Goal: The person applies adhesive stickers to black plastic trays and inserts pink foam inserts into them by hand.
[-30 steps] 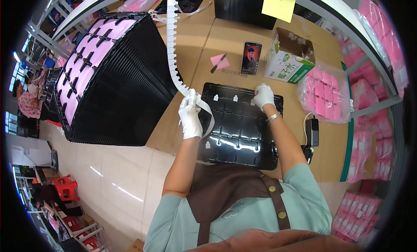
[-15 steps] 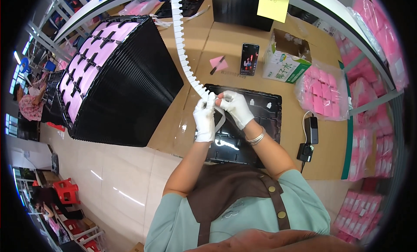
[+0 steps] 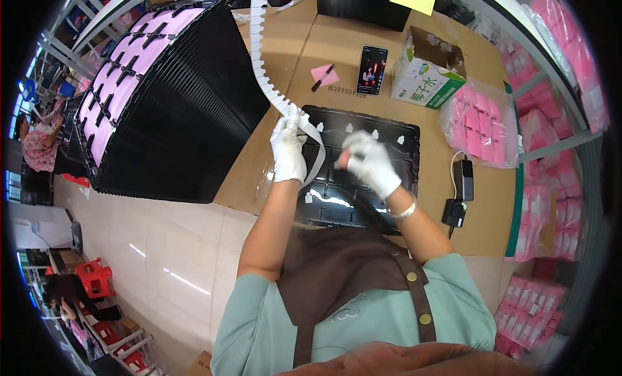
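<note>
My left hand (image 3: 287,152), in a white glove with bare fingertips, pinches a long white strip (image 3: 258,58) with toothed edges that hangs down from above. Beyond my fingers, a bare band of the strip curls down over the black tray (image 3: 403,170). My right hand (image 3: 372,161), gloved alike, hovers over the middle of the tray, its fingers smeared by motion; whether it holds anything cannot be seen. Several small white tabs (image 3: 400,140) lie along the tray's far row, and another white tab (image 3: 308,198) is at its near left.
A tall stack of black trays (image 3: 188,110) with pink sheets stands at left. Beyond the tray lie a phone (image 3: 372,70) and a black pen (image 3: 322,78) on a pink slip. At right are an open carton (image 3: 427,78), bagged pink pieces (image 3: 481,126) and a black power bank (image 3: 463,179).
My right hand has parted from the strip and moved right over the tray. My left hand has shifted left with the strip. More white tabs show in the tray.
</note>
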Demonstrator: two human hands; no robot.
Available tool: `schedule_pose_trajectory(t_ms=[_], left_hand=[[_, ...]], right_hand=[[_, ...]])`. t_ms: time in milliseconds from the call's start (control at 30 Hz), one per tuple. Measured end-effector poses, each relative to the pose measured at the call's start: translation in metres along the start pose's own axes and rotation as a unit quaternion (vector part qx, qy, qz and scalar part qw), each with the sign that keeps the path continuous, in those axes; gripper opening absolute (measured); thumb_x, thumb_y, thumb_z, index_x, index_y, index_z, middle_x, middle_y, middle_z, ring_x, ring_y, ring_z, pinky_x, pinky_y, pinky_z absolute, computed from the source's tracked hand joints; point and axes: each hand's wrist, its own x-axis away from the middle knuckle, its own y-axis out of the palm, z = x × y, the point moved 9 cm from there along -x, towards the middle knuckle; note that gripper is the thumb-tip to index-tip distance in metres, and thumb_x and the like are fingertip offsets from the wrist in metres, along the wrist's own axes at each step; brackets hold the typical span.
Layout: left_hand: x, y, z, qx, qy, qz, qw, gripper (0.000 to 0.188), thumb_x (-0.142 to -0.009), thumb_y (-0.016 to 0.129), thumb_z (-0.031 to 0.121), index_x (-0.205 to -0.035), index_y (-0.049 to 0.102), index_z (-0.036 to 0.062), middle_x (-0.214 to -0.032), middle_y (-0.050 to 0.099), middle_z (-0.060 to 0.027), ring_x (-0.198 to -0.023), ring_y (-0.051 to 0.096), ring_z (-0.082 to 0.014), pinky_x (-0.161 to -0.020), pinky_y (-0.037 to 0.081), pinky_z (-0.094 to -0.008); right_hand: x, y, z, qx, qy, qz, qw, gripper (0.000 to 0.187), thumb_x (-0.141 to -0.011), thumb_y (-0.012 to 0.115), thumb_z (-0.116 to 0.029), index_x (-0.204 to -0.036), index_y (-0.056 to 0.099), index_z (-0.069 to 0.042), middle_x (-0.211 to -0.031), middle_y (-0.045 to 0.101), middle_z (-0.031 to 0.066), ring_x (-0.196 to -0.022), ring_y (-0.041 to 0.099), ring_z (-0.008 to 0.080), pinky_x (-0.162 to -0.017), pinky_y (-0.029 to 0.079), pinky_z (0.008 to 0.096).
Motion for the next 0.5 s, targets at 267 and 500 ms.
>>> schedule_pose_trajectory(t_ms=[267, 500], left_hand=[[0.0, -0.014, -0.017, 0.061, -0.042, 0.016, 0.997, 0.02, -0.093, 0.059, 0.023, -0.104, 0.061, 0.0066, -0.09, 0.058, 0.0007, -0.073, 0.048, -0.0052, -0.062, 0.034, -0.0209], [0.002, -0.016, -0.016, 0.076, -0.025, 0.011, 0.997, 0.019, -0.092, 0.059, 0.022, -0.102, 0.062, 0.0058, -0.088, 0.058, 0.0007, -0.069, 0.044, -0.005, -0.061, 0.034, -0.0205]], right_hand=[[0.076, 0.079, 0.046, 0.303, -0.022, -0.09, 0.948, 0.007, -0.061, 0.07, -0.011, -0.067, 0.066, -0.009, -0.118, 0.056, 0.0127, -0.109, 0.05, 0.0314, -0.1, 0.035, 0.0435], [0.058, 0.084, 0.054, 0.342, 0.079, -0.142, 0.926, 0.012, -0.062, 0.073, -0.014, -0.067, 0.063, -0.009, -0.092, 0.058, 0.0081, -0.093, 0.055, 0.0277, -0.078, 0.046, 0.0379]])
